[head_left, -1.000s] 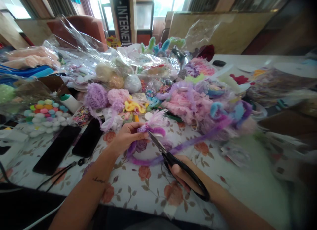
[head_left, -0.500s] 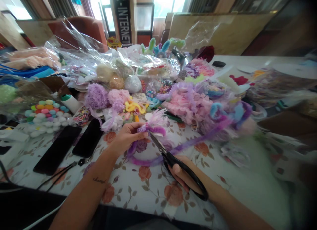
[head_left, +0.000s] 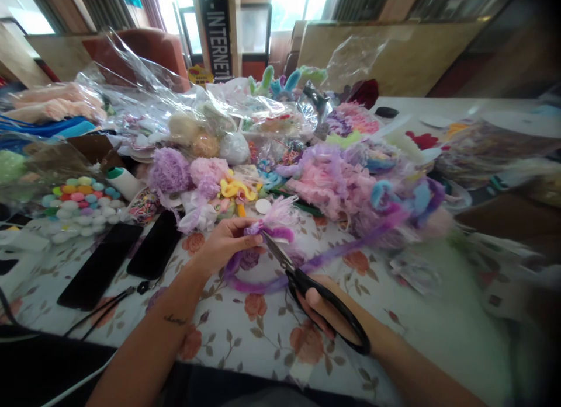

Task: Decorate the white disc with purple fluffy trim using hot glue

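Observation:
My left hand (head_left: pixel 232 242) pinches a small purple and pink fluffy piece (head_left: pixel 278 217) between thumb and fingers, near the middle of the view. A long purple fuzzy strip (head_left: pixel 342 250) loops below that hand and runs right toward the pile. My right hand (head_left: pixel 322 305) is closed round the handles of black-handled scissors (head_left: pixel 287 262). The blades point up and left, and their tips are at the fluffy piece beside my left thumb. Whether the tips touch it or the strip, I cannot tell.
Two dark phones (head_left: pixel 99 267) lie at the left beside a black cord (head_left: pixel 107 308). Behind the hands spreads a heap of pink ruffled yarn (head_left: pixel 328 182), plastic bags and a lilac pompom ball (head_left: pixel 170 170). A flowered cloth (head_left: pixel 258 348) covers the table.

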### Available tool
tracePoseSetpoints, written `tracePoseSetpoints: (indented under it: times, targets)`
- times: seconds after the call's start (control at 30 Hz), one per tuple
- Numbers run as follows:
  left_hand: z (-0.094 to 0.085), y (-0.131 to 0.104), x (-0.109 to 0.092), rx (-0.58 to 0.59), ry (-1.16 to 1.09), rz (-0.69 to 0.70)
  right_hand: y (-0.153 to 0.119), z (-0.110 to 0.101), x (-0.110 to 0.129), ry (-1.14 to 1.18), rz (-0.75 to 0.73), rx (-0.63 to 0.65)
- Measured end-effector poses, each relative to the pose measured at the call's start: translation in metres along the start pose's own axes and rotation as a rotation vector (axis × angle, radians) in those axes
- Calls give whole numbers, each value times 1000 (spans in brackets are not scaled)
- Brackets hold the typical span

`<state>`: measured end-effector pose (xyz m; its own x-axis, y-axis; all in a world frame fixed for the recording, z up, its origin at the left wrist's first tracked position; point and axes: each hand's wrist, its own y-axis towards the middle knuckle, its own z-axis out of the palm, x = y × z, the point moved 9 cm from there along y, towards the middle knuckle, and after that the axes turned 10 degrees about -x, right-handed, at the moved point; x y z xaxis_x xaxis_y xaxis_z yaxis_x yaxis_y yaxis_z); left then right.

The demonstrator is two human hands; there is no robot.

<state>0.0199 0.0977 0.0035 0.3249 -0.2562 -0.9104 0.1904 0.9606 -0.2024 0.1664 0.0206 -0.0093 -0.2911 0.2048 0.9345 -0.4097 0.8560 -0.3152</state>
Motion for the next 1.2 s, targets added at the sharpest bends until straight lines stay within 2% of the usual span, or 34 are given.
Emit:
tracePoseSetpoints:
  times: [0.13, 0.37, 0.6, 0.67, 0.83, 0.93, 1.0, 1.07, 1.2]
  targets:
    - [1, -1, -1, 2, -15, -1, 0, 2, -3, 3, 28, -1]
    - [0, -1, 0, 8, 21, 23, -4, -2, 8, -31, -30, -6]
    - [2, 0, 3, 25, -1, 5, -3, -3, 1, -33, 25, -20]
    - [2, 0, 4, 22, -27, -10, -3, -3, 4, -19, -5, -20]
    - [-10, 5, -4, -90, -133, 15, -4, -11, 17, 24, -189, 7]
    - [-20, 9, -11, -177, -237, 55, -1, -22, 14, 14, -199, 16]
    - [-25, 10, -14, -215, -306, 79, 0, -30, 12, -95, -187, -11]
    - [-30, 11, -17, -247, -370, 101, 0, -35, 16, -328, -219, -62]
    - [-44, 9, -28, -342, -544, 167, -3, -31, 22, -820, -267, -96]
